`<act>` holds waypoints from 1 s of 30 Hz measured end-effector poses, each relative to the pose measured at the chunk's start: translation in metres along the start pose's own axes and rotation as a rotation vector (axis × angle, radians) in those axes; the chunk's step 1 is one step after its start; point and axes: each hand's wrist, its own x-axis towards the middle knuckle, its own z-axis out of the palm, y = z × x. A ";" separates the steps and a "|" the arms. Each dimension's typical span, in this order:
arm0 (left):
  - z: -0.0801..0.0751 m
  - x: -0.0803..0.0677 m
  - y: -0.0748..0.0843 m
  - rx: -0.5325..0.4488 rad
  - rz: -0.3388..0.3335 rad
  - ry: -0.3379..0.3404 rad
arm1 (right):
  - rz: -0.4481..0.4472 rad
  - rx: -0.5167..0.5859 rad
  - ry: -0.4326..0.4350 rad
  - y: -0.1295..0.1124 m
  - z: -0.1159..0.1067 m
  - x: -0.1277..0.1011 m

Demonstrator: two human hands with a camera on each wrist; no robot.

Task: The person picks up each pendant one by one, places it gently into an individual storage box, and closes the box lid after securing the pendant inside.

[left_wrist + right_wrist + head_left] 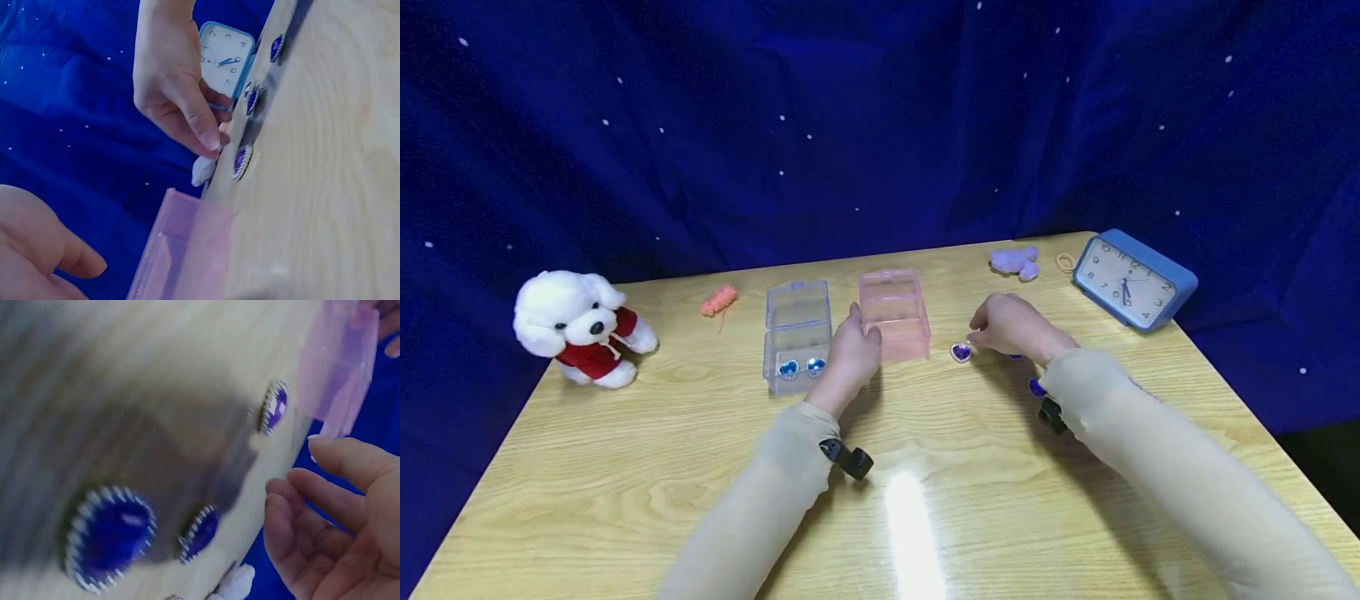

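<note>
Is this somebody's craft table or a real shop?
Probably a staged craft table, not a shop: a wooden table against a starry blue cloth backdrop, set with a toy dog, a blue clock and small plastic boxes.

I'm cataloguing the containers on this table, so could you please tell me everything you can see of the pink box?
The pink box is a small, translucent, plastic-looking container, roughly rectangular, standing upright on the wooden table beside a clear box. Whether it has a lid is unclear, and nothing shows inside it. The left hand rests against its near left corner; the right hand stays apart.
</note>
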 end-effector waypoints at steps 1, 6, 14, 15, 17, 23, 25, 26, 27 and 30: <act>0.002 0.000 -0.001 -0.018 -0.014 0.002 | -0.007 0.000 -0.003 -0.002 0.003 0.000; 0.009 0.001 -0.007 -0.020 -0.032 0.049 | -0.065 -0.024 -0.026 -0.011 0.016 -0.001; 0.013 0.002 -0.018 -0.026 -0.023 0.065 | -0.097 -0.086 0.011 -0.014 0.027 -0.003; 0.013 0.002 -0.018 -0.035 -0.023 0.066 | -0.094 -0.085 0.012 -0.014 0.028 -0.002; 0.014 0.002 -0.019 -0.050 -0.026 0.066 | -0.089 -0.084 0.017 -0.014 0.029 -0.002; 0.015 -0.002 -0.020 -0.066 -0.024 0.077 | -0.088 -0.085 0.033 -0.014 0.030 -0.003; 0.015 -0.003 -0.020 -0.065 -0.018 0.080 | -0.081 -0.086 0.033 -0.014 0.029 -0.003; 0.016 -0.003 -0.020 -0.069 -0.014 0.078 | -0.079 -0.085 0.034 -0.014 0.029 -0.004; 0.016 -0.003 -0.021 -0.065 -0.010 0.078 | -0.076 -0.084 0.031 -0.014 0.028 -0.004; 0.016 -0.003 -0.022 -0.073 0.001 0.076 | -0.068 -0.082 0.019 -0.014 0.026 -0.006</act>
